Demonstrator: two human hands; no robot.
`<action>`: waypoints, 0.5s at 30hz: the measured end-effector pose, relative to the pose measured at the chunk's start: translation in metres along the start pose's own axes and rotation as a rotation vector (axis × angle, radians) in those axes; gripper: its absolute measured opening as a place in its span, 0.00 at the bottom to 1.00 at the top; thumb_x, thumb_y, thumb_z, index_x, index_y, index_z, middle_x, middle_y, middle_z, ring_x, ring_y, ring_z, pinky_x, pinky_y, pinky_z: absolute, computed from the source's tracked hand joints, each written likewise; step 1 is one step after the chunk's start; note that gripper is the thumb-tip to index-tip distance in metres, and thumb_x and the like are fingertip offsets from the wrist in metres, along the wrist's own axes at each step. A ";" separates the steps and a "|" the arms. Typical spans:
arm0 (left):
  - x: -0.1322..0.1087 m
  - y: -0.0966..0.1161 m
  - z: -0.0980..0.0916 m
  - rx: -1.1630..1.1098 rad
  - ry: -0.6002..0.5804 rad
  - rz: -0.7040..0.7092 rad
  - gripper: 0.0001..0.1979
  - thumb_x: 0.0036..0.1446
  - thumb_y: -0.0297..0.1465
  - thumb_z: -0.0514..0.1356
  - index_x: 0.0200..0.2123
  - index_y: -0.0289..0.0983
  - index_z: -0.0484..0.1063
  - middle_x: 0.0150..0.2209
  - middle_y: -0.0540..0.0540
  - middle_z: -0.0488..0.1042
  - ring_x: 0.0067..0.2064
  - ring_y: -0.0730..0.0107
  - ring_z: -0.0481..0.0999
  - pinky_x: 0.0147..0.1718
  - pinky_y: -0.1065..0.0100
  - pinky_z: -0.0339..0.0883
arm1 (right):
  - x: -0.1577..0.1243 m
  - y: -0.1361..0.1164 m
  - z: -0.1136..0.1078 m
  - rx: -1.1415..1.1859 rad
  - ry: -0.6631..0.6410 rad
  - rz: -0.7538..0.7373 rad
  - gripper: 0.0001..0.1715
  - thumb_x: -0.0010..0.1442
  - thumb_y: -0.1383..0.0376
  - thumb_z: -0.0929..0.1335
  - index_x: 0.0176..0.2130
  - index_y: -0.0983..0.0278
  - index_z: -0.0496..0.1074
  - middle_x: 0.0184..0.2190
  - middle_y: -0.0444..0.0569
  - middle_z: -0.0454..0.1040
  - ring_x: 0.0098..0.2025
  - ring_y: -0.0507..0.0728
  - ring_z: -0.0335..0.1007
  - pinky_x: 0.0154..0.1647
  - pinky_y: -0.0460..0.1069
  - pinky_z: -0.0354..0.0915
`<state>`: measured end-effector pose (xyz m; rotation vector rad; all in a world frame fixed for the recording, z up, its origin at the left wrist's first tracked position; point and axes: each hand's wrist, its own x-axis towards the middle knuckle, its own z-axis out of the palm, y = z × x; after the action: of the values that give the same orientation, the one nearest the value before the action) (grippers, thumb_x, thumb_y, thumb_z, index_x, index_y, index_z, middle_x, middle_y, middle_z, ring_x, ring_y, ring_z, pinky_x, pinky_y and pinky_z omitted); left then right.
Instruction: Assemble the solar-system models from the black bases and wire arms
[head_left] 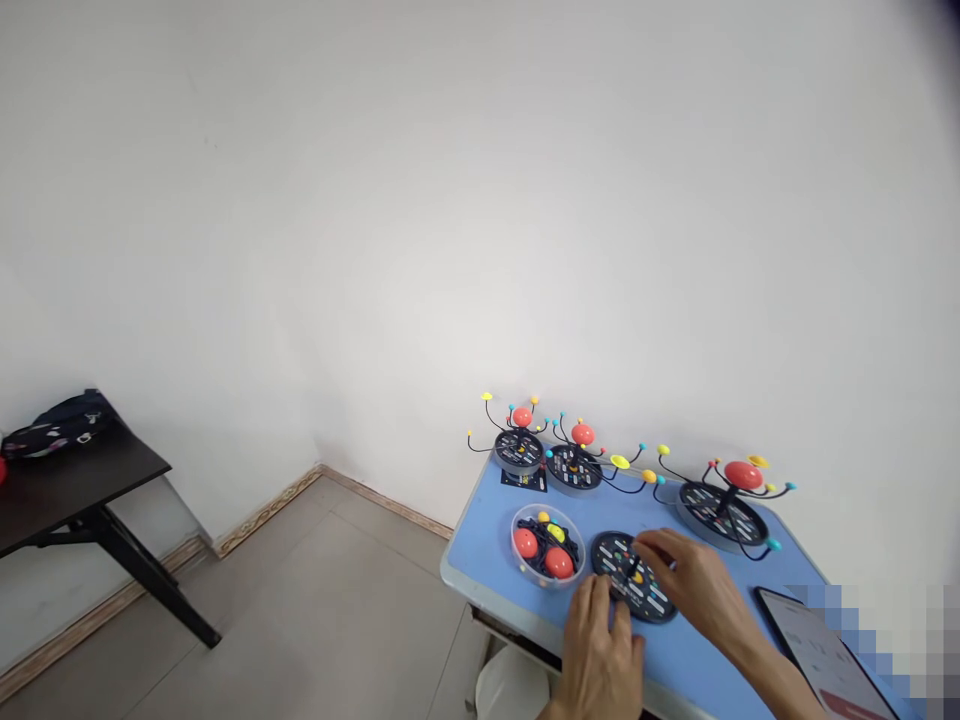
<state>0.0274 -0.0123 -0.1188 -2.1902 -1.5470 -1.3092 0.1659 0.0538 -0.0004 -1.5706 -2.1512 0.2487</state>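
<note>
A black printed disc [616, 555] lies on the blue table [480, 535], with a short black post [634, 566] standing at its middle. My left hand [604, 640] rests at the disc's near left edge, its fingers stretched out and touching the rim. My right hand [686, 575] reaches over the disc from the right, thumb and fingertips closed at the top of the post; the fingers partly hide what they grip. Left of the disc, a clear round tub [516, 560] holds red balls [559, 562], smaller yellow and orange pieces, and black arms.
Three assembled solar system models [519, 452] [574, 468] [724, 515] stand along the back, their thin arms sticking out. A tablet [817, 650] lies at the right. A white stool [512, 685] is under the table's front edge. Far left, a dark table [112, 480] carries a patterned bag [60, 425].
</note>
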 end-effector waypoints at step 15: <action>0.008 -0.103 -0.045 -0.024 0.000 -0.251 0.25 0.65 0.33 0.53 0.63 0.30 0.62 0.61 0.31 0.67 0.62 0.51 0.67 0.55 0.51 0.70 | 0.055 -0.102 0.087 -0.333 -0.300 0.115 0.09 0.65 0.61 0.68 0.38 0.65 0.75 0.38 0.47 0.79 0.41 0.56 0.75 0.47 0.56 0.68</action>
<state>-0.0817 0.0146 -0.1206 -2.0613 -1.8652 -1.4009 0.0260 0.0819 -0.0212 -1.9529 -2.4308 0.1784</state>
